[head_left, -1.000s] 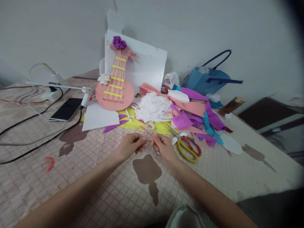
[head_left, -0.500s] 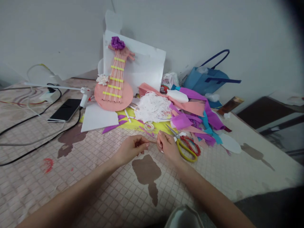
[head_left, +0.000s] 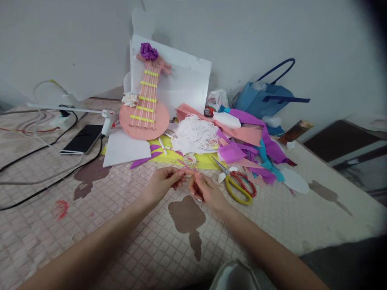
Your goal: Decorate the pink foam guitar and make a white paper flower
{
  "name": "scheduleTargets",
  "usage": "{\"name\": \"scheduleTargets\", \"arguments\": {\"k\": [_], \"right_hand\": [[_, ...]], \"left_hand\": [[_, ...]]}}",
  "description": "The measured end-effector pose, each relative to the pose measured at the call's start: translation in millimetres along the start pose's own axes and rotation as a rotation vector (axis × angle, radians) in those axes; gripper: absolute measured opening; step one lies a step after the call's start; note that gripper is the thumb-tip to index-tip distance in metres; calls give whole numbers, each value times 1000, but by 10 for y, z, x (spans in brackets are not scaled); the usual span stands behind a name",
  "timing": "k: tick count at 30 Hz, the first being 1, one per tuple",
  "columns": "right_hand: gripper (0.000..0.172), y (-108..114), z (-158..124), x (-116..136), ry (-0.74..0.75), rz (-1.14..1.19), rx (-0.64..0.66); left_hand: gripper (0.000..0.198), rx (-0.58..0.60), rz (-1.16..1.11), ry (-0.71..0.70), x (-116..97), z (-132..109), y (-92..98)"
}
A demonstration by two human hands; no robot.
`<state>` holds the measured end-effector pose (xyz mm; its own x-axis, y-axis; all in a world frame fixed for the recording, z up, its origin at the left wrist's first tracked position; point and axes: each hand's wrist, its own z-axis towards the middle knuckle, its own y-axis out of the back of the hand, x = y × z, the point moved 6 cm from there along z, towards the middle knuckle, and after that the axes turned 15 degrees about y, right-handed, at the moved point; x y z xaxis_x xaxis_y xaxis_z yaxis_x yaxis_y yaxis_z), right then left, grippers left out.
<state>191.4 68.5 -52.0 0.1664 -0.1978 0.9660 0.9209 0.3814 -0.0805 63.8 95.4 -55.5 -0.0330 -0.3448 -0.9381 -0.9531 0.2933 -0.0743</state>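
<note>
My left hand (head_left: 165,182) and my right hand (head_left: 204,189) meet just above the tiled floor, fingers pinched together on a small thin pink strip (head_left: 188,172) held between them. Right of my right hand lie scissors (head_left: 237,184) with yellow and red handles. Just beyond my fingers lies a small roll of clear tape (head_left: 190,160) on a yellow sheet (head_left: 181,158). A pink paper guitar (head_left: 145,106) with yellow bands and a purple flower leans on a white board (head_left: 187,84).
A heap of white string (head_left: 195,135) and purple, pink and teal paper scraps (head_left: 250,149) lies behind the scissors. A blue bag (head_left: 261,102) stands by the wall. At left are a glue gun (head_left: 108,121), a black phone (head_left: 82,139), cables (head_left: 36,151) and a white sheet (head_left: 125,148).
My hands have come closer together: the right hand moved left toward the left hand, both still pinching the thin strip. The view tilted slightly.
</note>
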Motion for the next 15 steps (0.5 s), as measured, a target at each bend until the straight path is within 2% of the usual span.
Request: {"name": "scheduleTargets", "arguments": {"k": [4,7,9,12,15], "right_hand": [[53,-54,-33,50,71,-269,105],[48,-58,-50,76,154,-426,107],[46,-62,-58,71,161,-427,99],[47,-79,-58,32,71,-172,78],[47,-87,-41,23,-22,229,8]], "left_hand": [[24,75,-110,53,29,41,26],[22,112,-61,50,-12,34,24],[20,81,20,31,-59,11,31],[21,16,56,17,-99,-13,53],[21,11,-86,60,-59,-4,73]]}}
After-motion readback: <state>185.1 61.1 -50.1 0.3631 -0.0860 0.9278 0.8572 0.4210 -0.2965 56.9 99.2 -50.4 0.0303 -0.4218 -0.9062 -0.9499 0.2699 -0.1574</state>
